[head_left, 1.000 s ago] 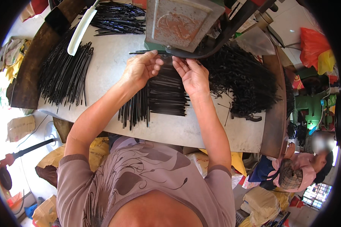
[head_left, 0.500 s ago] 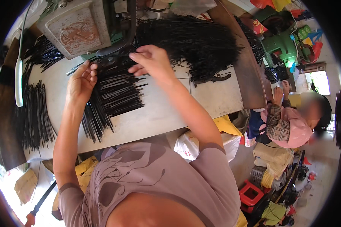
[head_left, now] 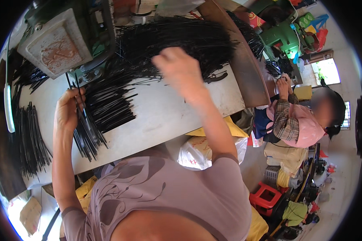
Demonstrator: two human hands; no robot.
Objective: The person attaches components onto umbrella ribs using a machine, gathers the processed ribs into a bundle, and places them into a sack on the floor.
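Note:
My left hand is closed in a pinch on a few thin black strips beside the machine. They stand nearly lengthwise, their upper ends just under the grey front plate of the green machine. A loose bundle of black strips lies below that hand, and a stack of crosswise ones lies to its right. My right hand, smeared by motion, hovers at the near edge of the large tangled pile of black strips. Its fingers do not show clearly.
A pale worktable carries another row of strips at left and a dark curved tool at right. A lamp tube hangs far left. Another person works at right, near a red stool.
My left hand has drawn back from the machine, its strips swung from slanting to nearly lengthwise. My right hand has moved away from the machine to the right. The whole view has shifted.

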